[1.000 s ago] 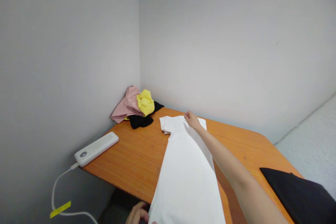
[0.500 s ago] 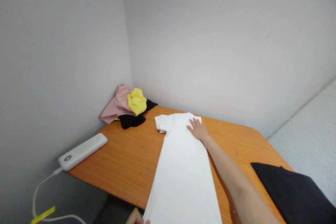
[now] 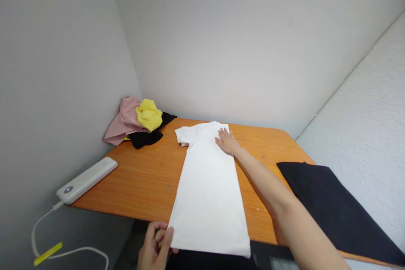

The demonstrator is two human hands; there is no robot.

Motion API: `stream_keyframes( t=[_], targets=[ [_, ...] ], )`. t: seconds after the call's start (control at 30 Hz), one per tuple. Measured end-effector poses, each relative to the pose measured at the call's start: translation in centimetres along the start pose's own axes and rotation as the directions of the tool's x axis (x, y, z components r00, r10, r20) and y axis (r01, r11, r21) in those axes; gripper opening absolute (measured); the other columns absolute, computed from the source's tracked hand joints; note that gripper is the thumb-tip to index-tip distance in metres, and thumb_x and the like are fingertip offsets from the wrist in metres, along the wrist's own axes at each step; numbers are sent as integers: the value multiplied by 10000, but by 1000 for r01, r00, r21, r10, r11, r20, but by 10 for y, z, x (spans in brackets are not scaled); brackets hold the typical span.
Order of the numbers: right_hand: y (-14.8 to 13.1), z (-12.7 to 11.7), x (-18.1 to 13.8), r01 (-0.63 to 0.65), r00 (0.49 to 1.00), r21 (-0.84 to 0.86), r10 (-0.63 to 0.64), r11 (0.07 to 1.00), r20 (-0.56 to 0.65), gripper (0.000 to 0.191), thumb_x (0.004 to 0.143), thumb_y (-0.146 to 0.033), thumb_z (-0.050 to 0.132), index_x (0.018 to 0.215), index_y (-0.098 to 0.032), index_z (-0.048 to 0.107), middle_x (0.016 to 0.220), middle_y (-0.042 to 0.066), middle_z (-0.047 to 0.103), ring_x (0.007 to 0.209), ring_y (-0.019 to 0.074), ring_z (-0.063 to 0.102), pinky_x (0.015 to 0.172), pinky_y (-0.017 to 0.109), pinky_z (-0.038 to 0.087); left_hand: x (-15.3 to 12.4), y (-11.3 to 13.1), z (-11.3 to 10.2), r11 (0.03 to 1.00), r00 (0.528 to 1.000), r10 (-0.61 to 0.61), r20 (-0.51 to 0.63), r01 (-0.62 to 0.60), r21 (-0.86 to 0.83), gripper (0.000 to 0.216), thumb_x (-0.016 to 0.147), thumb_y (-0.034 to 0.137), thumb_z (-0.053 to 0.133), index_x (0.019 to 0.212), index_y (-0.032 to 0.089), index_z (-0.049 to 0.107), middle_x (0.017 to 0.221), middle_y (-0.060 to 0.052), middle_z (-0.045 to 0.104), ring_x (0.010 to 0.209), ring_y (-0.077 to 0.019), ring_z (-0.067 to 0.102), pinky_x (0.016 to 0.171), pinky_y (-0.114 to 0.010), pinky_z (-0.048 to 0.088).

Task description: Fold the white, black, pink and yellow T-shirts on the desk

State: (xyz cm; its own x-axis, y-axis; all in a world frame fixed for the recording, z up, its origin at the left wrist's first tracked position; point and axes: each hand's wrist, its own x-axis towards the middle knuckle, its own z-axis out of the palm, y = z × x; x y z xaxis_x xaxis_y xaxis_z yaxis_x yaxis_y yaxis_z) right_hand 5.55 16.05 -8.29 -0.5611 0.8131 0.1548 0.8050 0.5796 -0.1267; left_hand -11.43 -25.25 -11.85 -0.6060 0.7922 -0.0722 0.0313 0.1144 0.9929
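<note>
A white T-shirt [image 3: 207, 181], folded lengthwise into a long strip, lies on the orange wooden table [image 3: 148, 177], its hem hanging just over the near edge. My right hand [image 3: 226, 140] lies flat with fingers spread on the shirt's upper right part, near the collar end. My left hand [image 3: 156, 244] pinches the lower left corner of the shirt at the table's near edge.
A pile of pink, yellow and black clothes [image 3: 137, 120] sits in the far left corner. A white power bank [image 3: 85, 179] with a cable lies at the left edge. A black cloth [image 3: 325, 202] covers the table's right side. Walls close in behind and left.
My right hand has gone from gripping the shirt's top to lying flat on it. My left hand has come up into view, holding the hem. The view has shifted right.
</note>
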Motion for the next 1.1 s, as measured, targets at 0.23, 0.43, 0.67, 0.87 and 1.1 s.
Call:
stream_keyframes(
  t=[0.23,0.43,0.67,0.87,1.1],
  targets=[
    [-24,-13,-24,102,993,35,-104,994,59,726,971,-567,261,1494,-64,266,1560,139,172,1451,258,80,1177,406,45,4,31,-15,394,593,801,80,-624,675,227,819,339,657,957,171,591,914,-103,672,865,-249,624,798,-388,467],
    [-46,-7,-6,80,993,51,-84,996,82,756,974,-587,206,1509,-52,200,1569,145,107,1452,262,55,1176,415,46,-8,49,50,58,235,703,671,-960,275,245,922,318,519,1141,238,593,1171,-81,646,1067,-198,591,910,-323,444],
    [-63,11,-8,69,993,60,-75,996,94,792,962,-606,225,1505,-30,203,1568,155,85,1451,267,40,1179,405,39,-4,19,60,-23,94,690,717,-988,151,202,955,205,462,1120,198,578,1025,-80,675,847,-142,613,769,-280,468],
    [-64,14,-15,64,993,63,-69,996,92,795,957,-622,198,1514,-55,191,1574,127,65,1453,249,21,1182,389,30,-1,5,47,-46,-25,674,738,-999,8,131,911,103,496,895,180,600,729,-6,642,688,-113,592,690,-242,463],
    [-55,17,-12,29,996,25,-31,999,88,844,947,-645,181,1490,-1,238,1556,186,133,1447,285,86,1173,426,97,17,11,73,-274,-38,699,714,-936,219,345,907,229,580,1246,276,539,1307,-52,588,1196,-223,553,1007,-379,428]
  ],
)
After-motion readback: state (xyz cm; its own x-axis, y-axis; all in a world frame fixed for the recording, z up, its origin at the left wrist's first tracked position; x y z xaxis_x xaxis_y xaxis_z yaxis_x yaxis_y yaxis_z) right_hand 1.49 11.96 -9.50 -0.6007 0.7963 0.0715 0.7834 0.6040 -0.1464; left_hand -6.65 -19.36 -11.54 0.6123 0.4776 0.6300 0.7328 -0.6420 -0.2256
